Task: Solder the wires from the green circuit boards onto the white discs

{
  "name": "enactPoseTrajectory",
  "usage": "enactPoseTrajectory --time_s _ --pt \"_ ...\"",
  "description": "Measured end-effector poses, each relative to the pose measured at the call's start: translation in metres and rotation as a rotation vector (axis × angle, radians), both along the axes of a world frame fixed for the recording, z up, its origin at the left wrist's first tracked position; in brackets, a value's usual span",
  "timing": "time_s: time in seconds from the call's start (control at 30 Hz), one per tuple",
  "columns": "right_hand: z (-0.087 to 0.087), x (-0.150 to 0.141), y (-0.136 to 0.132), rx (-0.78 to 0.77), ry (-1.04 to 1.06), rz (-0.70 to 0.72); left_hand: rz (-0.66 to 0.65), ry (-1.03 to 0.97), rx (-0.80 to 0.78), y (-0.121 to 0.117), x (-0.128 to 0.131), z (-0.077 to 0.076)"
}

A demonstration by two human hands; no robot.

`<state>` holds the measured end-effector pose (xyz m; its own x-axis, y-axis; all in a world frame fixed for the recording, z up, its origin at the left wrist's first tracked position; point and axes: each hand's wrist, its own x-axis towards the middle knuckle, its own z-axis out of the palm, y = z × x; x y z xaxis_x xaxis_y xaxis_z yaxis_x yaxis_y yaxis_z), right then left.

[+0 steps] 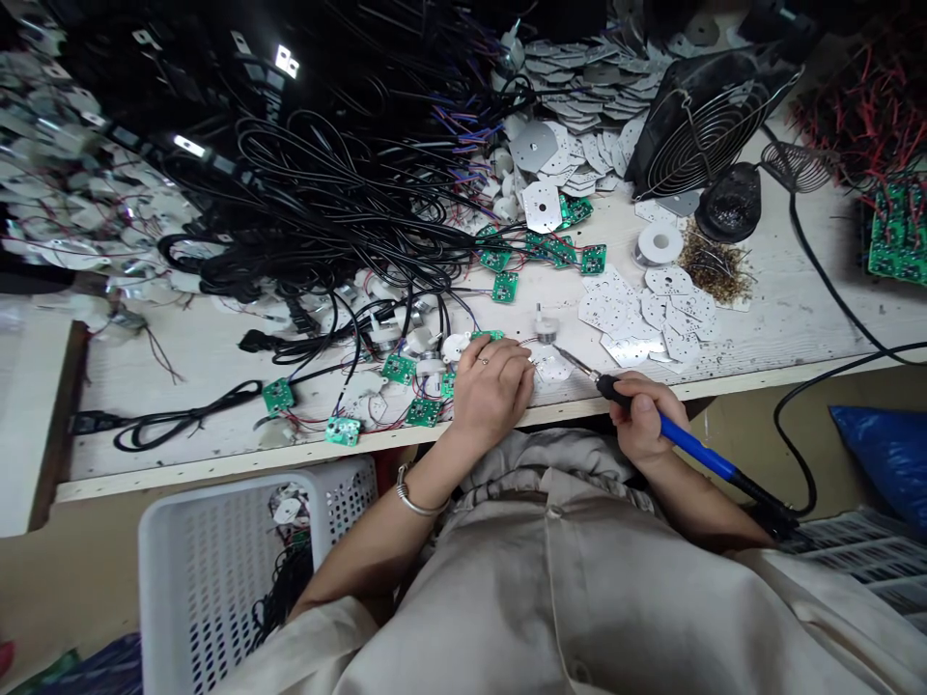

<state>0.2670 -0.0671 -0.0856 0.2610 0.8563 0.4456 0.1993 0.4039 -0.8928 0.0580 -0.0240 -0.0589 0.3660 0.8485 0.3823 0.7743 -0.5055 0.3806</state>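
- Right hand (pixel 641 420): fingers (pixel 635 413) closed around a blue-handled soldering iron (pixel 695 446), tip by a white metal plate (pixel 551 365) near the table's (pixel 290 465) front edge
- Left hand (pixel 492 391): curled beside plate, any hold hidden
- Done-looking: wired green circuit boards (pixel 398 368), toward left
- Apparently left: loose plates (pixel 623 314), toward right

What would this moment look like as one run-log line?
left hand: beside green circuit board | right hand: holds blue soldering iron | iron tip: near white plate
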Motion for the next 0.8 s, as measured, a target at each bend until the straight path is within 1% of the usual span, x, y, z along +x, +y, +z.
enactPoseTrajectory --time_s 0.1,0.27,0.37,0.53,0.8 --pt "0.001 -0.002 -0.001 -0.034 0.061 -0.018 -0.022 -0.044 -0.019 0.000 -0.002 0.001" --pt "0.002 -0.003 -0.001 -0.070 0.133 -0.046 -0.058 -0.087 -0.097 -0.001 -0.004 0.003" --pt "0.000 0.002 -0.003 -0.105 0.076 -0.063 -0.068 -0.083 -0.099 -0.002 -0.003 0.003" --pt "-0.004 0.009 -0.003 -0.108 -0.061 0.001 -0.073 -0.073 -0.081 -0.002 -0.004 0.002" --pt "0.004 0.006 0.002 -0.046 -0.076 0.066 -0.075 -0.041 -0.098 -0.002 -0.004 0.003"
